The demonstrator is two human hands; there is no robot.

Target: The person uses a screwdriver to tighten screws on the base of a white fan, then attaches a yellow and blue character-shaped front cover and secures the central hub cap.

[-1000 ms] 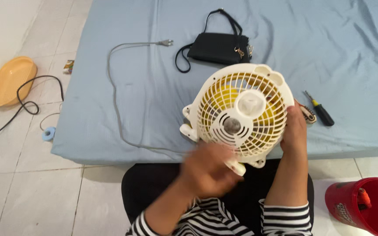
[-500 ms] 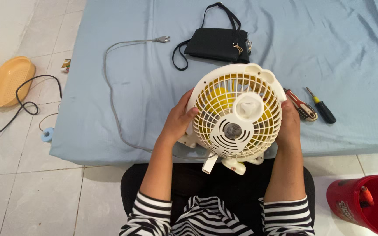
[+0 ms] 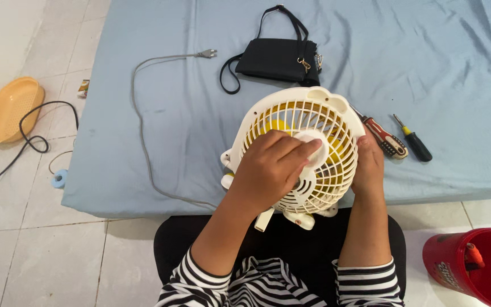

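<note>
A small cream table fan (image 3: 319, 122) with yellow blades behind its round grille lies on its back at the near edge of a blue mattress (image 3: 188, 119). My left hand (image 3: 271, 167) rests over the front of the grille, fingertips on the white centre cap. My right hand (image 3: 367, 167) grips the fan's right rim. The fan's grey cord (image 3: 140, 131) trails left to a plug (image 3: 207, 54).
A black strap bag (image 3: 279, 59) lies behind the fan. Two screwdrivers, red-handled (image 3: 386, 138) and black-and-yellow (image 3: 413, 139), lie to the right. A red bucket (image 3: 475, 264) stands on the tiled floor at lower right; an orange basket (image 3: 7, 108) and black cable (image 3: 35, 136) sit left.
My left hand moved from the fan's left rim onto the front grille and centre cap. The fan shifted slightly left and tilted; my right hand kept its hold on the rim.
</note>
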